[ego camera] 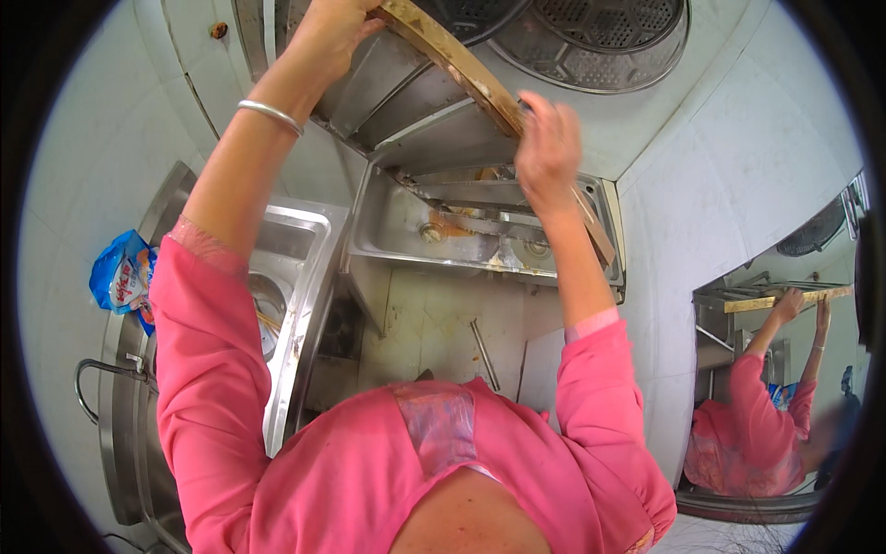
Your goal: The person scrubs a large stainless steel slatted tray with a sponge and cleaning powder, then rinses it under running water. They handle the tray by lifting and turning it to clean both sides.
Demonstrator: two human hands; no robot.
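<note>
Overhead, a long stained wooden strip (pixel 460 66) forms the front edge of a slatted metal rack (pixel 415 90). My left hand (pixel 339 34), with a silver bangle at the wrist, grips this strip near its far left part; the frame edge cuts off some of the fingers. At the strip's right end is my right hand (pixel 550 156), blurred, its fingers curled. A small dark bit shows by its fingertips, too unclear to name. Below the rack, long dirty metal strips (pixel 484 221) lie across a stainless steel double sink (pixel 387 208) with brown stains.
A metal tube (pixel 484 354) lies on the dirty tiled floor (pixel 422 318). To the left are a second steel sink (pixel 304 215), a curved faucet (pixel 86 391) and a blue printed bag (pixel 121 273). Perforated steamer trays (pixel 595 41) stand top right. A wall mirror (pixel 775 388) reflects both arms.
</note>
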